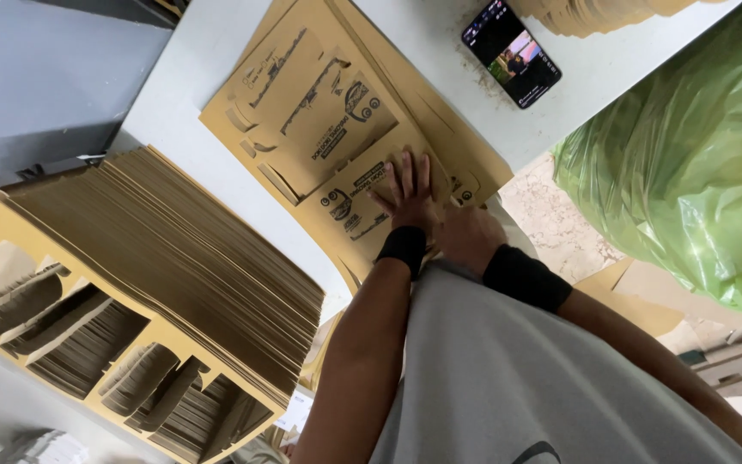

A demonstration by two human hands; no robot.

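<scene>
Plainly little is done: the top carton blank (pixel 337 129) lies flat and unfolded on the table (pixel 173 112), its long axis running from 11 to 5 o'clock, near end at the person's body. The left hand (pixel 407 193) presses it, fingers spread; the right hand (pixel 469 236) rests beside, its grip unclear. At 8 o'clock a tall stack of blanks (pixel 156 283) waits.

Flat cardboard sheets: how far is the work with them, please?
Done: nothing visibly finished. In hand: left hand presses flat on the top printed sheet, right hand beside it at the sheet's edge. Left: the tall stack of die-cut sheets looks untouched.
</scene>
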